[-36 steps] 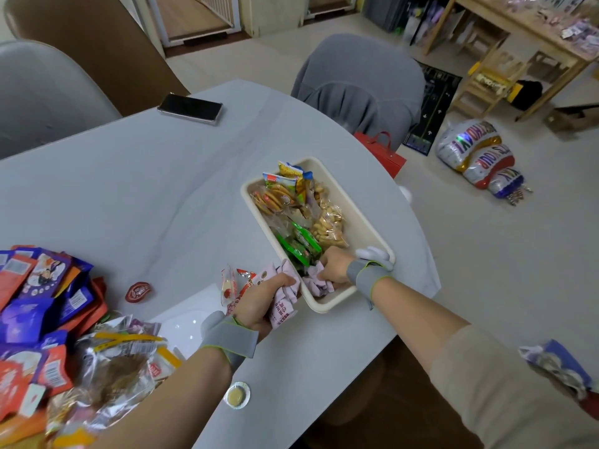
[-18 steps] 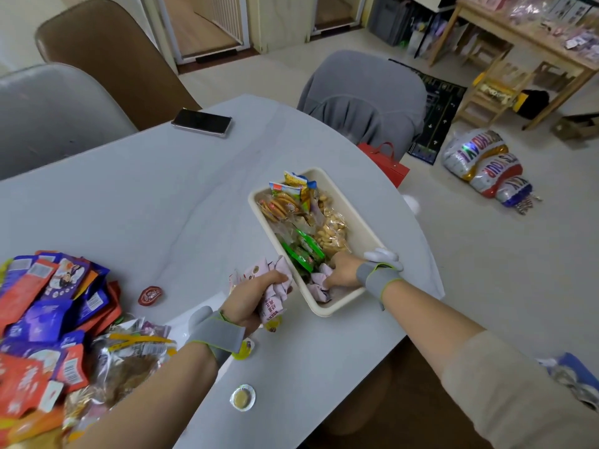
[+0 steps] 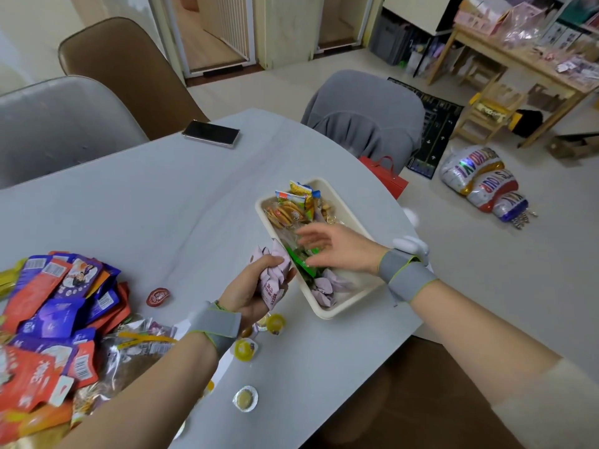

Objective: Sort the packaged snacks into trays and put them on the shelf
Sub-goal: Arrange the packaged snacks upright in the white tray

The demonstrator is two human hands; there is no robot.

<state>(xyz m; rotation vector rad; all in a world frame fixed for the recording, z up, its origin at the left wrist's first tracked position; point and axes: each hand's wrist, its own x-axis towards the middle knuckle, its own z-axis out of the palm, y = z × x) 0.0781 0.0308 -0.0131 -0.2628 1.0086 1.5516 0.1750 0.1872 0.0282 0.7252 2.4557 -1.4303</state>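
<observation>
A cream tray (image 3: 348,202) lies on the grey table, holding biscuit packs, green packets and pale purple sweets (image 3: 324,285) at its near end. My left hand (image 3: 251,288) grips a bunch of pale pink-purple snack packets (image 3: 274,270) just left of the tray's near end. My right hand (image 3: 337,246) hovers over the middle of the tray with its fingers spread and nothing in it. A heap of red, purple and orange snack packs (image 3: 55,306) covers the table's left side.
Small round jelly cups (image 3: 246,350) and a red sauce cup (image 3: 158,297) lie loose near my left wrist. A phone (image 3: 210,133) rests at the table's far side. Chairs ring the table; a red bag (image 3: 384,171) and foil balloons (image 3: 483,183) sit on the floor.
My right hand has let go of purple sweets at the tray's near end and lifted, fingers spread, over its middle. My left hand still holds its packets.
</observation>
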